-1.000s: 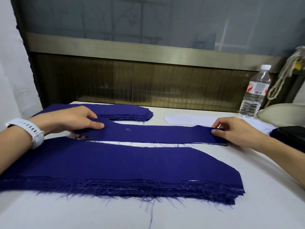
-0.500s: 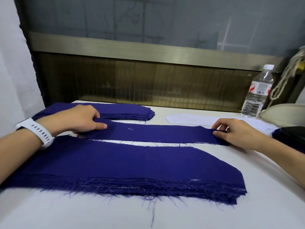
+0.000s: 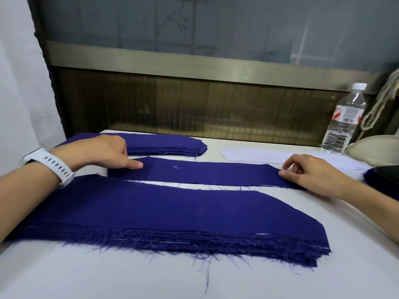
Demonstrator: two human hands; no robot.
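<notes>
A narrow strip of dark blue fabric (image 3: 205, 174) lies flat across the middle of the white table (image 3: 86, 277). My left hand (image 3: 103, 152), with a white watch on its wrist, holds the strip's left end, thumb on top and fingers curled. My right hand (image 3: 313, 173) pinches the right end, with the thumb on the cloth and the forefinger bent above it. In front of the strip sits a wide stack of blue fabric pieces (image 3: 162, 212) with frayed edges. A smaller blue stack (image 3: 168, 141) lies behind my left hand.
White cut pieces (image 3: 248, 155) lie flat behind the strip. A clear water bottle (image 3: 343, 119) stands at the back right, next to a cream rounded object (image 3: 375, 149) and dark cloth (image 3: 382, 175). A brown panel wall closes the table's far edge.
Both hands stay at the ends of the strip. The strip has been drawn a little flatter and straighter, and the view has shifted slightly.
</notes>
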